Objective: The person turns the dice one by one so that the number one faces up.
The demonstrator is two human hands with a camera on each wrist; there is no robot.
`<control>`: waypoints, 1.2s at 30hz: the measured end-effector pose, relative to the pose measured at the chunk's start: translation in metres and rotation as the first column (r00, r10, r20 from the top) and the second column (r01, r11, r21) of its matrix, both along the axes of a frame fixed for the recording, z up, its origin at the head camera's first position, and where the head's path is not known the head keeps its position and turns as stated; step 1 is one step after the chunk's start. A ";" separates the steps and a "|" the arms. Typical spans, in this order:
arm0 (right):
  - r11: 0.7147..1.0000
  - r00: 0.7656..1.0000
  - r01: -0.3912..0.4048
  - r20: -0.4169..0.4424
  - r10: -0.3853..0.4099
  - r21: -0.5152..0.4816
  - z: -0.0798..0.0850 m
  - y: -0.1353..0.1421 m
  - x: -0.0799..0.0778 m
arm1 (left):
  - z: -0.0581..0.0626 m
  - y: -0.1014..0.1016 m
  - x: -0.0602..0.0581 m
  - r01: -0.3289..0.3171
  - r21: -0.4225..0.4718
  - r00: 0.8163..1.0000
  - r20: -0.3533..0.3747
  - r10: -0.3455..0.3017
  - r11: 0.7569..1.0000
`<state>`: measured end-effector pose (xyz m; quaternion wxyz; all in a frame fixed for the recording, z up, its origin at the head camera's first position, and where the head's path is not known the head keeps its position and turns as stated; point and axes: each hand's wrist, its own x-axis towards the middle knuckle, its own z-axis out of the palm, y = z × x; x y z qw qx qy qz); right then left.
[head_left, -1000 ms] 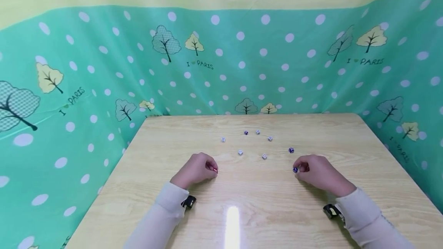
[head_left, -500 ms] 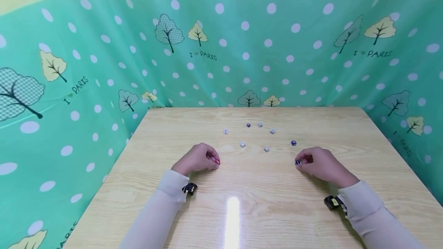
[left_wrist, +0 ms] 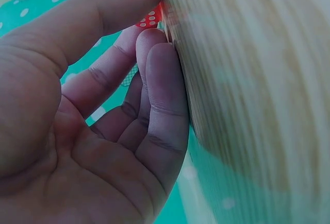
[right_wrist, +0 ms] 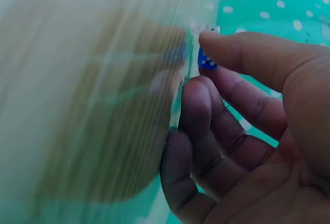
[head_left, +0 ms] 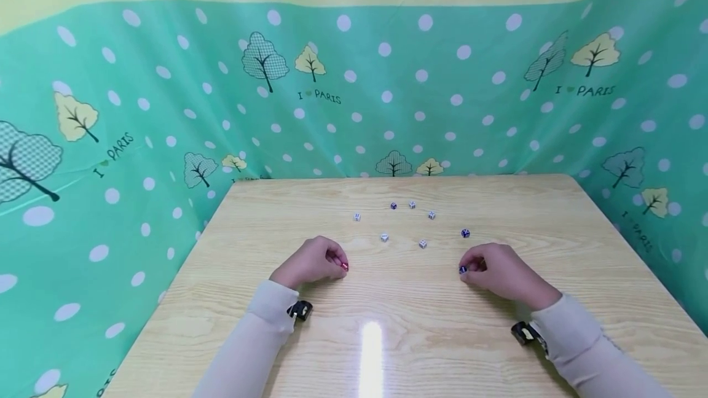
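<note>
In the head view my left hand [head_left: 315, 261] rests low over the wooden table, a small red die [head_left: 345, 266] between thumb and fingers. The left wrist view shows the white-dotted red die [left_wrist: 149, 18] partly behind the thumb, at the tabletop. Across from it, my right hand [head_left: 502, 272] pinches a blue die [head_left: 463, 269] with white dots. Up close, the blue die [right_wrist: 207, 59] is half covered by the right thumb. Another dark blue die [head_left: 466, 233] lies just beyond the right hand. A white die [head_left: 423, 244] sits between the hands, farther back.
More dice lie scattered on the table [head_left: 387, 287]: white ones [head_left: 356, 217] and a dark one [head_left: 393, 206] toward the back. A green dotted curtain [head_left: 387, 97] borders the table's back and sides. A bright reflection shows near the front.
My right hand has shifted slightly left with the blue die. The left hand keeps its place with the red die. The head view tilted down, then back up.
</note>
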<state>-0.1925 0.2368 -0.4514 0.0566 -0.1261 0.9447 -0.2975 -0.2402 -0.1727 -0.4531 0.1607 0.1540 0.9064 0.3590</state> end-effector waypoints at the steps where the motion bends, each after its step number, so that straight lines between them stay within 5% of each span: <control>1: 1.000 1.000 -0.010 -0.005 0.010 0.004 0.000 -0.003 0.001 | 0.000 0.000 0.000 -0.001 0.002 1.000 0.002 0.001 1.000; 15: 0.985 0.982 -0.137 -0.114 0.148 0.105 0.006 -0.030 0.009 | 0.000 -0.001 -0.001 0.002 0.008 1.000 0.009 -0.002 1.000; 36: 0.982 0.982 -0.135 -0.111 0.150 0.128 0.004 -0.033 0.010 | 0.000 -0.001 -0.002 0.001 0.011 0.999 0.032 -0.002 1.000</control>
